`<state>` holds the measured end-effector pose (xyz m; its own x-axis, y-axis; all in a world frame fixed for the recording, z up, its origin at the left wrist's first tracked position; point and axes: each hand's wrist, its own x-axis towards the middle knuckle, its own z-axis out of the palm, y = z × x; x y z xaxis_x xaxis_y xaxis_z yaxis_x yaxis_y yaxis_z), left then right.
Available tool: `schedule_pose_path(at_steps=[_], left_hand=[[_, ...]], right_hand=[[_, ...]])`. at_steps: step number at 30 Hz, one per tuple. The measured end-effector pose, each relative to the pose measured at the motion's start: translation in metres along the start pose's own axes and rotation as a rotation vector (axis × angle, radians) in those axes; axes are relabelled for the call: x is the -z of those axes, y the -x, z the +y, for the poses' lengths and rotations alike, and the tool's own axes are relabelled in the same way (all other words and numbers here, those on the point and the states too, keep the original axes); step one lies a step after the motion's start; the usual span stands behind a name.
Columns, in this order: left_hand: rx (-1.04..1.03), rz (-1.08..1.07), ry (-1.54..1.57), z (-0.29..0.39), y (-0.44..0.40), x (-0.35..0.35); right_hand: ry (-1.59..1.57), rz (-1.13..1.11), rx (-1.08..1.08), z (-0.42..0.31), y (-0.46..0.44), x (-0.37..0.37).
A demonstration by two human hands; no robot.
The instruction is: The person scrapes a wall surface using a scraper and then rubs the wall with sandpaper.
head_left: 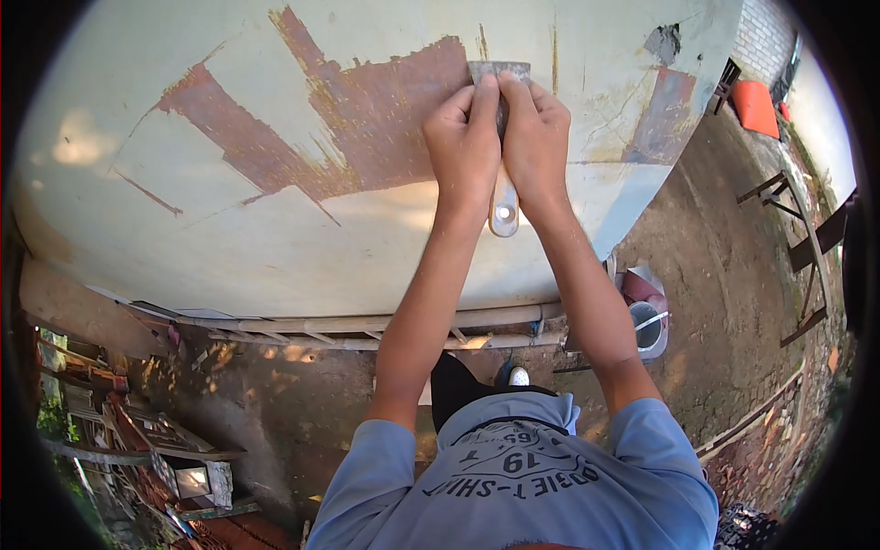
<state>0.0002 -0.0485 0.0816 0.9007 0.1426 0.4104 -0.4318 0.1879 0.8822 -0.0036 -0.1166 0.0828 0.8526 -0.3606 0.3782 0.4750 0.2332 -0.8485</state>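
A paint scraper (503,203) with a wide metal blade and a pale handle with a hole at its end is held against the wall. My left hand (463,137) and my right hand (534,137) are both closed around it side by side, thumbs up near the blade. The blade's edge touches the pale painted wall (302,247) at the right end of a large bare brownish patch (394,110). Ragged yellowish paint edges border this patch. Part of the blade and upper handle is hidden by my fingers.
Below the wall runs a bamboo ladder or rail (367,323). A grey bucket (649,328) stands on the dirt ground at the right. Wooden benches (797,229) and an orange object (755,107) are farther right. Scrap wood (137,440) lies at lower left.
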Motion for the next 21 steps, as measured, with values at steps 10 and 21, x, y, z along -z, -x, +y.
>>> schedule_pose_path(at_steps=[10,21], left_hand=[[0.338,-0.327,-0.435,-0.074,0.053,0.055],[-1.129,0.199,-1.308,0.005,-0.010,0.044]], right_hand=[[0.044,0.000,-0.442,0.091,0.081,0.090],[0.263,-0.128,-0.858,0.189,0.208,0.224]])
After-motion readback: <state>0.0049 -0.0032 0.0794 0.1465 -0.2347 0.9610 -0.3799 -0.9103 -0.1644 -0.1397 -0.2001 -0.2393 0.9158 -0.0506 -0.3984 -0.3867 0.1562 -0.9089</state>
